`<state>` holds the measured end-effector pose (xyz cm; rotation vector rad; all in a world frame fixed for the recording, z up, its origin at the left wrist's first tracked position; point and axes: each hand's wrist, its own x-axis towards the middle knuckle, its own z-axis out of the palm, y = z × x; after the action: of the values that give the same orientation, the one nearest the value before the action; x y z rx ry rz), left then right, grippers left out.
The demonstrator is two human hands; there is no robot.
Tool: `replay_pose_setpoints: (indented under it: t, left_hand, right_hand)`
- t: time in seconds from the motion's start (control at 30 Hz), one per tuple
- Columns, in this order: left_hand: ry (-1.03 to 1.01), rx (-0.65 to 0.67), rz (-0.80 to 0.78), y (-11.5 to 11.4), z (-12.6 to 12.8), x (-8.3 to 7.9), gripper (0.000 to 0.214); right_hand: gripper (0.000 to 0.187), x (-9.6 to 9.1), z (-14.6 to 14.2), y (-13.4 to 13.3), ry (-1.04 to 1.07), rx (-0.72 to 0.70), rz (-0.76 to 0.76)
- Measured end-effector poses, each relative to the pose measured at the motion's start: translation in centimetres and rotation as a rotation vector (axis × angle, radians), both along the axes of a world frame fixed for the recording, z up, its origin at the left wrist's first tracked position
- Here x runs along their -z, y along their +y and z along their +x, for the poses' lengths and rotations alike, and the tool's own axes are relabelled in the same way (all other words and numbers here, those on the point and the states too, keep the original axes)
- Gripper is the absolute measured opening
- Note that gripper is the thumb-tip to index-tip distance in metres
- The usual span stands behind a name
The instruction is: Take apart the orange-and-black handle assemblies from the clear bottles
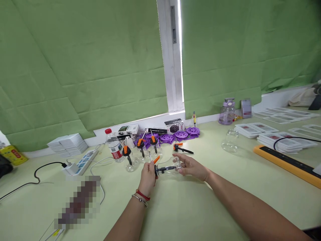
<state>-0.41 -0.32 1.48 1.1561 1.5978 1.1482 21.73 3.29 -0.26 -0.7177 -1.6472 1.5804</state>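
Note:
My left hand (147, 175) is closed round the orange-and-black clamp (158, 166) at the mouth of a clear glass jar (173, 165) lying on its side. My right hand (192, 166) cups the jar's other end, fingers curled on the glass. Both hands hover just above the pale green table (175, 207). Behind them stand three more clear jars with orange-black clamps (141, 147), and a loose clamp (181, 148) lies on the table.
A water bottle (114, 145), purple round parts (180, 134) and small boxes (173, 125) line the wall. A power strip (84, 162) with cables lies left. An empty jar (230, 140), card stacks (276, 139), an orange bar (288, 164) and a purple jug (227, 112) sit right.

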Motion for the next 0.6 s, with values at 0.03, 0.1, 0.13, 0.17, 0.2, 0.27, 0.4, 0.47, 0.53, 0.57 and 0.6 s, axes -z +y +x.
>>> replay_pose_setpoints:
  t: [0.03, 0.1, 0.13, 0.17, 0.2, 0.27, 0.4, 0.47, 0.53, 0.57, 0.6]
  left_hand:
    - [0.004, 0.0, 0.002, 0.01, 0.0, -0.01, 0.04]
    - [0.016, -0.005, 0.003, 0.04, 0.01, -0.04, 0.038]
    - [0.02, -0.01, 0.004, 0.05, 0.02, -0.06, 0.037]
    - [0.024, -0.014, 0.005, 0.07, 0.04, -0.09, 0.037]
    - [0.027, -0.016, 0.006, 0.07, 0.05, -0.13, 0.037]
    - [0.034, -0.017, 0.009, 0.08, 0.08, -0.19, 0.036]
    - [0.052, -0.025, 0.047, 0.11, -0.01, -0.18, 0.033]
    - [0.064, -0.029, 0.081, 0.15, -0.12, -0.06, 0.033]
    - [0.079, -0.029, 0.108, 0.2, -0.25, 0.1, 0.033]
    - [0.086, -0.029, 0.116, 0.22, -0.3, 0.18, 0.033]
    - [0.091, -0.028, 0.12, 0.24, -0.34, 0.25, 0.033]
  right_hand:
    - [0.071, -0.14, -0.01, -0.08, -0.007, 0.006, -0.005]
    - [0.071, -0.42, -0.04, -0.24, -0.021, 0.018, -0.006]
    - [0.07, -0.53, -0.06, -0.3, -0.026, 0.024, -0.004]
    - [0.07, -0.61, -0.09, -0.35, -0.026, 0.028, -0.003]
    - [0.069, -0.67, -0.12, -0.38, -0.025, 0.031, -0.004]
    - [0.067, -0.73, -0.2, -0.41, -0.018, 0.029, -0.005]
    - [0.066, -0.79, -0.27, -0.44, -0.02, 0.021, -0.012]
    - [0.065, -0.83, -0.24, -0.48, -0.026, 0.022, -0.014]
    - [0.065, -0.85, -0.21, -0.53, -0.03, 0.018, -0.015]
    - [0.064, -0.85, -0.19, -0.54, -0.029, 0.015, -0.015]
    - [0.064, -0.84, -0.18, -0.54, -0.027, 0.011, -0.015]
